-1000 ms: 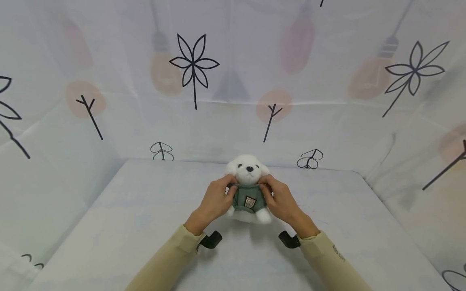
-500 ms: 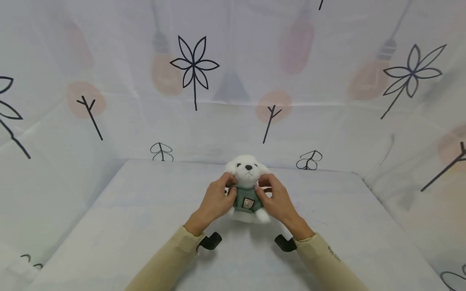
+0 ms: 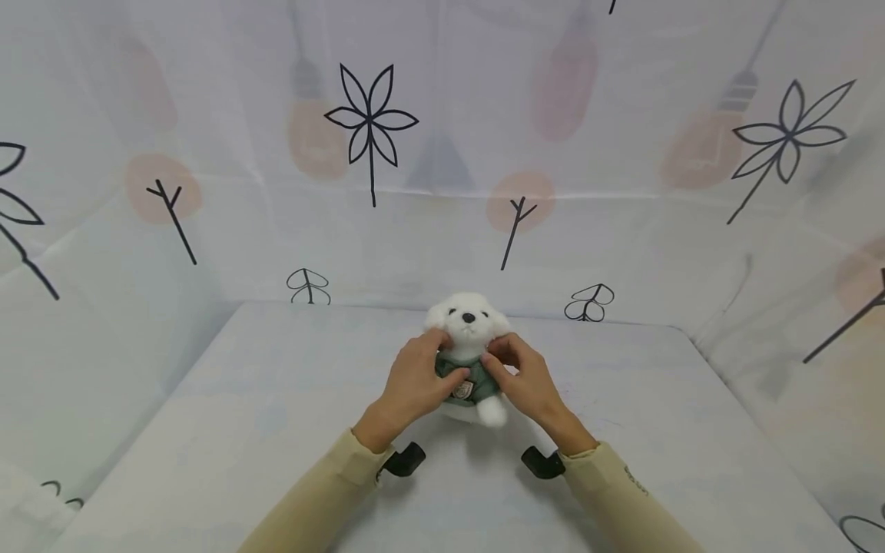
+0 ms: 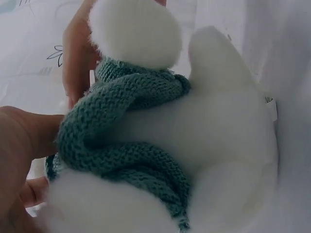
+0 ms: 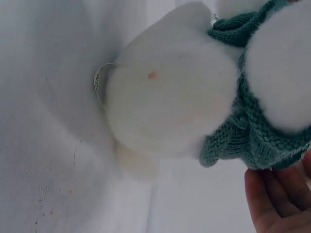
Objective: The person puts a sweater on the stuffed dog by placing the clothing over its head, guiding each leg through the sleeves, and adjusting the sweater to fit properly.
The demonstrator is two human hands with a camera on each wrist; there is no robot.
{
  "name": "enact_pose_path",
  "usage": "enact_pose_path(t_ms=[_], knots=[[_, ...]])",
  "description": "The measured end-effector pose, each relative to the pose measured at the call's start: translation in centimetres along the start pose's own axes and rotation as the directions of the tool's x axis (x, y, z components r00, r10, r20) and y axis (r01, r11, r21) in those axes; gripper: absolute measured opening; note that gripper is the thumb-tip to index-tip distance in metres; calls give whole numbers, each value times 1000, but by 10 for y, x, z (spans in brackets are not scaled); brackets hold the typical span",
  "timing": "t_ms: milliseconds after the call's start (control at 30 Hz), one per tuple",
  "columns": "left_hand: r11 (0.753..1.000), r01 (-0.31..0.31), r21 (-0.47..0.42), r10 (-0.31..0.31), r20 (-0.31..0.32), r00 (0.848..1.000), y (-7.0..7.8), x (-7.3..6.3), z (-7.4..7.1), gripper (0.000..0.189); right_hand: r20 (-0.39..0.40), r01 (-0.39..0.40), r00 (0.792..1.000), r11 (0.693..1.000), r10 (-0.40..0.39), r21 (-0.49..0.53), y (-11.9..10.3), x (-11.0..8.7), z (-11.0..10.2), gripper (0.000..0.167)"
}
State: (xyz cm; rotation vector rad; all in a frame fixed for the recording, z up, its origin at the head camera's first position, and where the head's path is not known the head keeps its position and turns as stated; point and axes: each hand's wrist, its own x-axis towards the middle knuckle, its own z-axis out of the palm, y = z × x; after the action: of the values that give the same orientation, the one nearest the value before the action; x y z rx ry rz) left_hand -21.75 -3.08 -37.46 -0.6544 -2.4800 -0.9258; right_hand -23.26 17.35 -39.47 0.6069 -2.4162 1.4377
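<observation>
A white plush dog (image 3: 470,332) in a green knit sweater (image 3: 485,386) with a badge on its chest sits facing the camera in the head view. My left hand (image 3: 415,376) grips it from the left, thumb lying across the sweater front and partly covering the badge. From the other side, my right hand (image 3: 528,382) pinches the sweater near the neck. The left wrist view has the knit sweater (image 4: 112,111) bunched in folds over the white body. In the right wrist view, fingers (image 5: 279,191) touch the sweater's edge beside the fluffy body (image 5: 170,97).
A pale cloth-covered table (image 3: 290,384) spreads under the arms. Behind it hangs a white curtain (image 3: 442,246) printed with flowers and twigs. Black wrist mounts (image 3: 404,459) stick out under both sleeves. A small label (image 5: 99,85) shows on the plush dog's underside.
My left thumb has moved right across the sweater front, onto the badge. The right hand's fingertips have shifted slightly inward toward the neck, and the plush dog has moved a little left.
</observation>
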Motion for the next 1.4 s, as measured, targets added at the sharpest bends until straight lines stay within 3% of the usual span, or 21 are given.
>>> enact_pose_path(t_ms=[267, 400, 533, 633, 767, 867, 1033, 1200, 1400], knots=[[1000, -8, 3, 8, -44, 999, 0, 0, -2, 26, -5, 87, 996, 972, -88, 218, -19, -4, -4, 18], [999, -9, 39, 12, -73, 997, 0, 1, -2, 22, 16, 2, 1000, 941, -8, 339, -4, -1, 0, 24], [1000, -6, 29, 8, -78, 997, 0, 0, -2, 18, 72, -107, 994, 917, 86, 385, 9, 1, 3, 37], [1000, 13, 18, -12, -66, 998, 1, 0, -3, 15, 121, -146, 986, 937, 113, 318, 9, 2, 2, 37], [998, 50, 28, -49, -38, 998, 3, -1, -3, 32, 163, -162, 978, 960, 126, 227, -8, 1, -1, 31], [998, 59, 19, -59, -20, 998, 3, -1, -2, 37, 153, -134, 983, 971, 104, 200, -20, -1, -2, 31], [998, 22, -52, -23, -9, 1000, 3, 0, -1, 30, 84, -78, 994, 980, 63, 183, -23, -2, -1, 29], [993, -14, -117, 18, 33, 999, 3, 0, 0, 28, 24, 51, 998, 987, -55, 150, -13, -3, 3, 20], [985, 4, -174, 14, 103, 995, -2, 1, 1, 18, 26, 208, 977, 976, -210, 67, -7, -4, 7, 20]])
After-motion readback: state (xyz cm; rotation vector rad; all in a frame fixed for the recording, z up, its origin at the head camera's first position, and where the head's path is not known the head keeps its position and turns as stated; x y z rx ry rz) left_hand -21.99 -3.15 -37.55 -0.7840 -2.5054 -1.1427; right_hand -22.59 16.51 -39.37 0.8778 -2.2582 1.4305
